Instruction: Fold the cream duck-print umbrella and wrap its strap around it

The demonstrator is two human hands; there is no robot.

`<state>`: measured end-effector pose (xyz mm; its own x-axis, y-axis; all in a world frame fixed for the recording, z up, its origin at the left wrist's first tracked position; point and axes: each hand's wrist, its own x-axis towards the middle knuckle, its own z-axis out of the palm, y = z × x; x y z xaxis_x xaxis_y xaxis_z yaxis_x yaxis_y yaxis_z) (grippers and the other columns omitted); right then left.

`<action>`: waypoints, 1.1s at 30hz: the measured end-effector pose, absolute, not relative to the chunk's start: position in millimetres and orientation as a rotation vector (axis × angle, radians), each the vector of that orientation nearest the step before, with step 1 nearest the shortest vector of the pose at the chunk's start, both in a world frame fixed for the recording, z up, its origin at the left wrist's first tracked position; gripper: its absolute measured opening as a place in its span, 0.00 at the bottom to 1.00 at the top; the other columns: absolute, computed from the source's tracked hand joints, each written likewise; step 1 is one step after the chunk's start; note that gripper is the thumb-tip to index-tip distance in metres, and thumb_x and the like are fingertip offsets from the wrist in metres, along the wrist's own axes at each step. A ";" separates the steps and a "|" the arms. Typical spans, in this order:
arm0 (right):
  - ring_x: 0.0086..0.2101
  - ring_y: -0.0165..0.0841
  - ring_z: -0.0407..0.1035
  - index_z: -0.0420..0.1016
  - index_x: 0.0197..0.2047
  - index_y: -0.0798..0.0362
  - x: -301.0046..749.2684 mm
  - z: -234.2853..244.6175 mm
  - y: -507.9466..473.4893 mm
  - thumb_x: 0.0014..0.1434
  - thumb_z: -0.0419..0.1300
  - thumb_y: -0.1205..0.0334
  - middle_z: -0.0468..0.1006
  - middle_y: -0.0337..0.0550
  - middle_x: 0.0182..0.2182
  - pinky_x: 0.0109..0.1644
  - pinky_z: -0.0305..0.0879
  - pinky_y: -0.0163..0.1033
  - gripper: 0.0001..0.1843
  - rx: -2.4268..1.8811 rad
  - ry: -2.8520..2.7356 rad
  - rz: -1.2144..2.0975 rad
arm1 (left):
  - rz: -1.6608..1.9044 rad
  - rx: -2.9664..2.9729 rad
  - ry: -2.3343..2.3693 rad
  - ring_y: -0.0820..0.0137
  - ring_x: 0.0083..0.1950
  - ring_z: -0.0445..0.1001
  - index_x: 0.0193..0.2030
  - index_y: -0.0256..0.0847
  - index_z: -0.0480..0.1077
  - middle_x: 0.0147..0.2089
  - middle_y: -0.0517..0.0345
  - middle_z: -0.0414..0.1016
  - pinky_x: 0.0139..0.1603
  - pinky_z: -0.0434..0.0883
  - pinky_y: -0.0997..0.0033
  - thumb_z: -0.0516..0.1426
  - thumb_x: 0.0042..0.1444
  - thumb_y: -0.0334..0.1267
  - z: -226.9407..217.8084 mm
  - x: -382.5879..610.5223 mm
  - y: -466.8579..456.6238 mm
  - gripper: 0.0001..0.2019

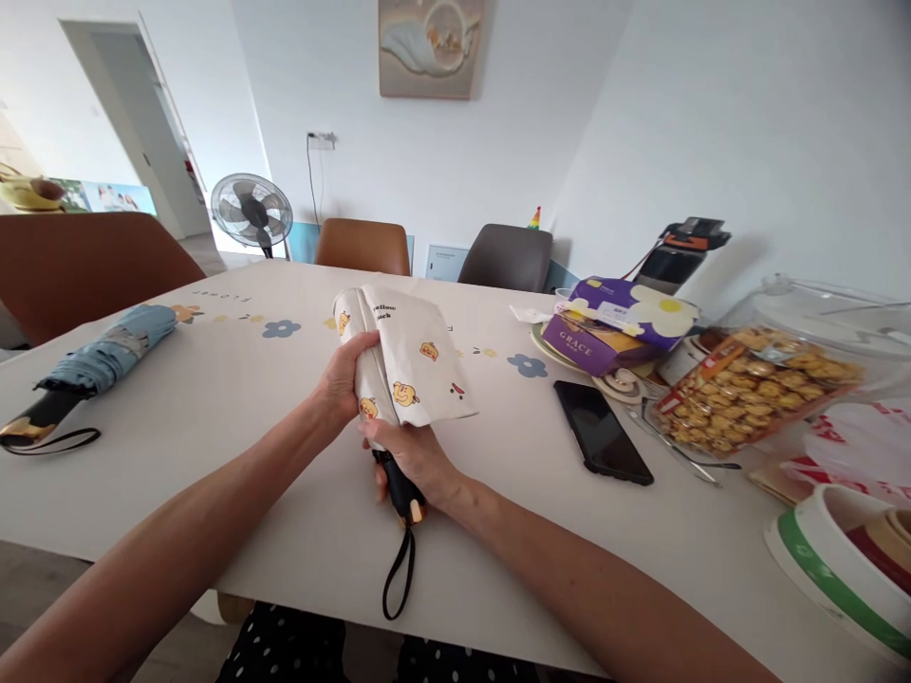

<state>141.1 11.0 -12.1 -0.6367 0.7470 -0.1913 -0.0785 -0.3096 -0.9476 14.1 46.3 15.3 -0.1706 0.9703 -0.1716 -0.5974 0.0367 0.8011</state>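
Observation:
A white folding umbrella [427,365] with small yellow cartoon figures is held above the table, its cloth collapsed and one panel hanging loose to the right. My left hand [345,377] is closed round the folded cloth on its left side. Lower down, my right hand [417,455] grips the umbrella near where the cloth meets the black handle. A gold-coloured end and a black wrist strap hang from that handle, toward the table's front edge. Part of the right fingers is hidden behind the umbrella. At the far left lies a rolled blue umbrella [120,351] with a black handle.
On the right lie a black phone [604,432], glasses [687,455], a purple box [598,332], a bag of nut-like snacks [754,389] and tape rolls [804,550]. Chairs [362,245] stand round the light tablecloth [285,455]. A fan [252,211] is behind.

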 end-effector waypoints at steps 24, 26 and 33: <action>0.11 0.24 0.56 0.62 0.27 0.54 143.9 -9.4 19.3 0.49 0.58 0.60 0.62 0.30 0.12 0.14 0.58 0.31 0.08 -0.934 -1.516 2.281 | 1.740 0.431 0.982 0.62 0.37 0.75 0.36 0.38 0.70 0.32 0.52 0.75 0.40 0.74 0.65 0.62 0.42 0.48 8.0 -27.9 68.9 0.18; 0.11 0.24 0.55 0.62 0.26 0.54 143.3 -10.5 17.3 0.49 0.58 0.61 0.61 0.30 0.11 0.14 0.59 0.31 0.08 -0.938 -1.510 2.254 | 1.811 0.435 0.993 0.64 0.38 0.74 0.36 0.39 0.67 0.32 0.55 0.73 0.39 0.73 0.68 0.61 0.43 0.47 5.5 -38.2 71.5 0.16; 0.11 0.25 0.56 0.62 0.23 0.54 140.9 -21.6 15.1 0.49 0.57 0.58 0.61 0.31 0.10 0.15 0.60 0.31 0.11 -0.927 -1.387 2.082 | 1.825 0.377 1.055 0.67 0.45 0.72 0.38 0.39 0.63 0.42 0.51 0.69 0.43 0.71 0.67 0.58 0.47 0.42 -4.7 -48.6 70.6 0.13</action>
<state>140.9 15.1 -21.6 -0.6620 0.6970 -0.2756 -0.0141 -0.3793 -0.9252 -48.6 70.6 -4.7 -0.4923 0.8508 -0.1835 -0.5832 -0.1660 0.7952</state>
